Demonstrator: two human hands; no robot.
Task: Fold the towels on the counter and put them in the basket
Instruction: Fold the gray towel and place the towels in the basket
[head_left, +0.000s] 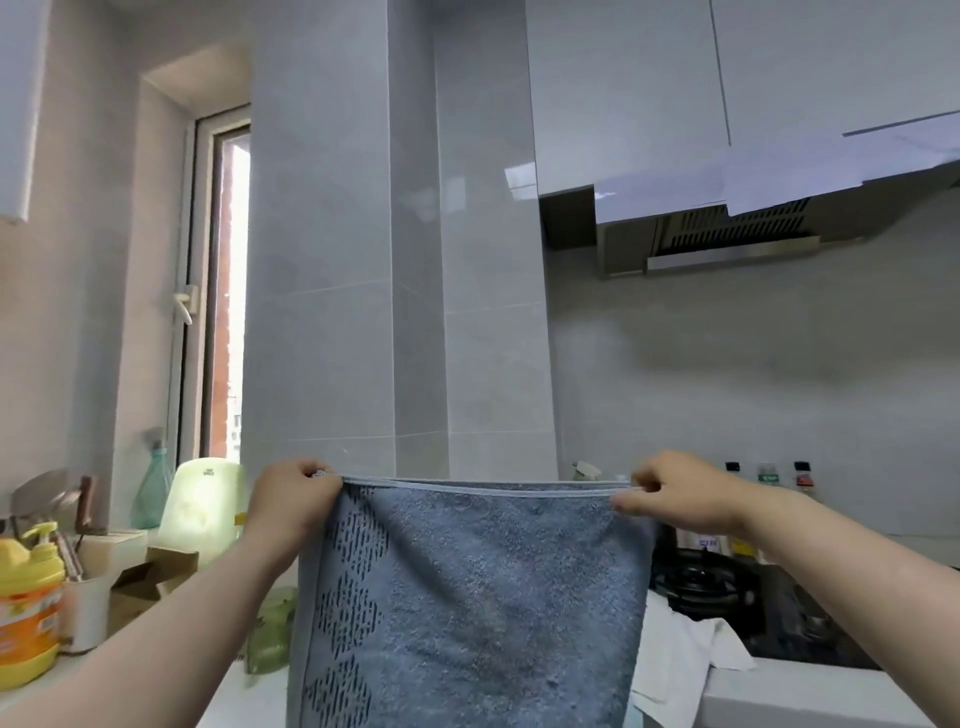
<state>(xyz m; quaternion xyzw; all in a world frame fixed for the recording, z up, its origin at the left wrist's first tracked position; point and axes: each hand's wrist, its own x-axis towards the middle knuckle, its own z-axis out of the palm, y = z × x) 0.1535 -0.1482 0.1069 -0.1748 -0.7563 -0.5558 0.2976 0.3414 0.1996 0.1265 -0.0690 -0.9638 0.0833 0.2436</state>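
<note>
A blue towel with a dark diamond pattern down its left side hangs stretched in front of me, above the counter. My left hand pinches its top left corner. My right hand pinches the top right corner. The top hem runs taut and level between the two hands. The towel's lower part runs out of the frame. A white cloth lies crumpled on the counter behind the towel's right edge. No basket is in view.
On the left stand a yellow dish-soap pump bottle, a white cup, a cardboard box, a green spray bottle and a pale green container. A gas hob and sauce bottles sit right, under a range hood.
</note>
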